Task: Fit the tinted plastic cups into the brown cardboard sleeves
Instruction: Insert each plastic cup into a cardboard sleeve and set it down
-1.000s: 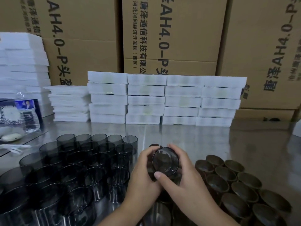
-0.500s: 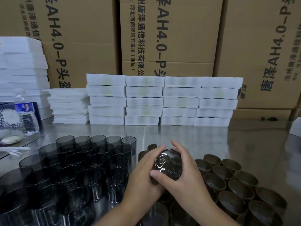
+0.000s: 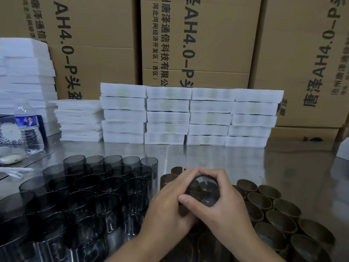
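Fingers (image 3: 222,176) of both the left hand (image 3: 168,203) and right hand (image 3: 228,207) curl round one tinted cup (image 3: 204,191), its round end turned upward, held over the surface (image 3: 207,156) between the crowd of empty cups (image 3: 98,186) on the left and the brown cardboard sleeves (image 3: 273,207) on the right.

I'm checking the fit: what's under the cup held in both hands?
Through the cup, blurry brown shapes show, possibly cardboard. The left hand and right hand wrap its sides, hiding the rest.
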A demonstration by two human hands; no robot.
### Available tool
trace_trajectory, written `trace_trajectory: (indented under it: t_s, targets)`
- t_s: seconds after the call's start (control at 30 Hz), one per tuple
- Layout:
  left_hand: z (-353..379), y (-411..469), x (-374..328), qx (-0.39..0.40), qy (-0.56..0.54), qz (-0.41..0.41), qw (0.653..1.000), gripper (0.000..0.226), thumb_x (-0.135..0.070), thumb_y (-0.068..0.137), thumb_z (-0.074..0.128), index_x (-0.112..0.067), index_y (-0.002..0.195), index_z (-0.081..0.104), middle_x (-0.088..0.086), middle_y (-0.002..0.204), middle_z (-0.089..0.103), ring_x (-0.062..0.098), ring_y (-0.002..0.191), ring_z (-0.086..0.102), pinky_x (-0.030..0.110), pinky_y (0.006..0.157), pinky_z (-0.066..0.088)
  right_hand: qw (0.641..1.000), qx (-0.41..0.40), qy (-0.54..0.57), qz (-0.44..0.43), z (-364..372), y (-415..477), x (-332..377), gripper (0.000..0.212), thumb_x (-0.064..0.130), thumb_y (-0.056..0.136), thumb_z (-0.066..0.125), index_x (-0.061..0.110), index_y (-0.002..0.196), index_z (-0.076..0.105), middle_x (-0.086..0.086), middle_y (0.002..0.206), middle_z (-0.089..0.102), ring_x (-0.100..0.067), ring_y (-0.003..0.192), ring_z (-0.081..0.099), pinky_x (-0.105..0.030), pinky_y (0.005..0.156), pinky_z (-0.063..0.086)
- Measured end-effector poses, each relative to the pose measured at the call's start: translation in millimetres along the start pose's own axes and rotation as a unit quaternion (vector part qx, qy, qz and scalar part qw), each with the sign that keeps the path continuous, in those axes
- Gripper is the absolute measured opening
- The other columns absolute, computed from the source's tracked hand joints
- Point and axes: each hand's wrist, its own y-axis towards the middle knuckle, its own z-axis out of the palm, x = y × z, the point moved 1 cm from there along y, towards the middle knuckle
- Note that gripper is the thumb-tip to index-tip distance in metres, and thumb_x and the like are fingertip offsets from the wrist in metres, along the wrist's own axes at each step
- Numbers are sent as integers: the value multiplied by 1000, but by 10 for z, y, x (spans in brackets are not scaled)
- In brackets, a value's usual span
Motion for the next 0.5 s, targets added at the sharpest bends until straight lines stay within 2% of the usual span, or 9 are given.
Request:
trace_trajectory:
  t_s: [0.1,0.23,0.33,0.4,0.5]
  targets:
    - [7,-25,61,14,-3,-19,1000,85,-44,71,62,-77,130,10,-59,127,31,-17,115,48,2,90,39,1000,4,-11,10,-1,-7,4,66,83,43,63,60,102,43,45,105,54,16,94,57,-14,75,46]
    - [16,-29,79,18,6,-13,1000,82,-35,71,69,-69,132,25,-61,120,35,-24,111,48,-2,86,36,1000,4,-7,29,12,-7,-18,66,84,42,64,57,100,46,39,99,59,13,89,60,-17,75,48]
    - [20,-16,77,17,22,3,1000,82,-27,67,71,-60,132,35,-58,114,42,-30,100,46,-4,82,36,999,-2,0,45,3,7,-38,69,90,38,60,55,96,47,38,97,61,12,87,60,-15,71,47]
    - [14,-7,62,18,24,8,999,83,-25,65,69,-58,132,34,-58,114,41,-31,100,45,-4,82,36,998,-8,4,55,-1,20,-56,67,92,37,58,54,92,47,39,98,60,14,88,60,-12,68,44]
    - [13,-7,49,12,29,25,999,85,-26,66,68,-63,133,32,-58,118,39,-31,105,44,-5,83,36,998,-25,18,58,0,40,-91,61,91,46,56,48,88,50,35,97,62,10,87,61,-18,71,46]
